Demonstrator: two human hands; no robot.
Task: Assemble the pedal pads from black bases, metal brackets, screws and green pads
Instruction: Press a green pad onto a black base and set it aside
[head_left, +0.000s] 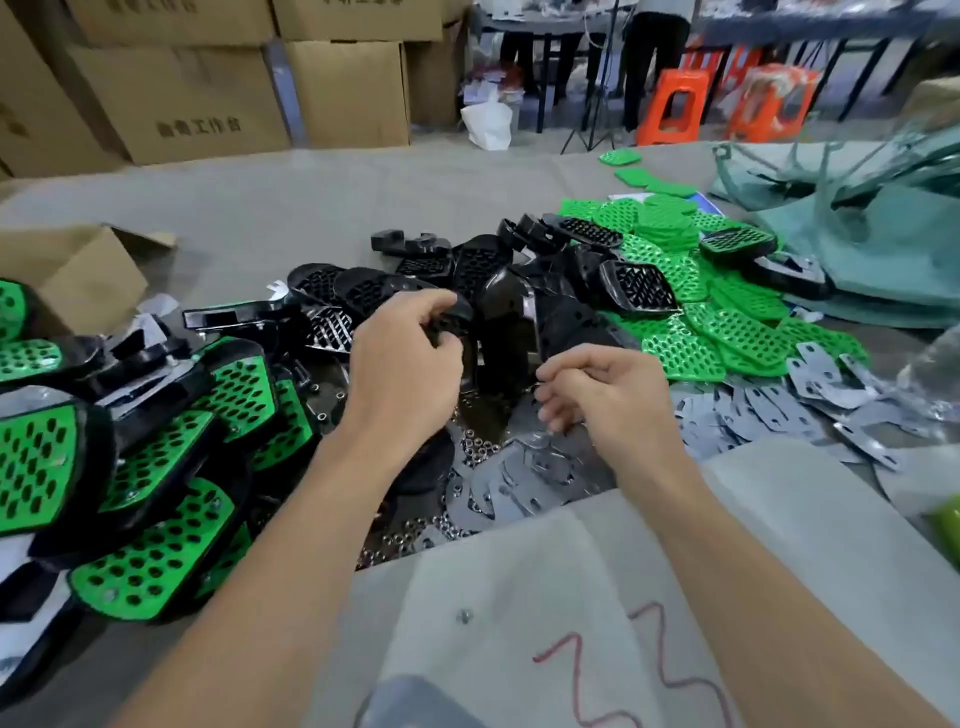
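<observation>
a: head camera. so where is the base (451, 325)?
b: in my left hand (405, 364). my fingers curl over its near end and grip it. most of it is hidden behind my knuckles. it hangs just in front of the heap of bases (498, 280).
a: which way does it point?
b: its holed face is turned toward me. a rounded black edge shows above my fingers. i cannot tell its long axis, too little shows.
a: and your right hand (597, 400)?
b: right of the base, not touching it, above the brackets (545, 467). the fingers are curled in, thumb by the forefinger. i cannot tell whether they pinch anything.
a: what else?
b: pads (675, 270) lie far right, finished pedals (156, 415) at my left.
</observation>
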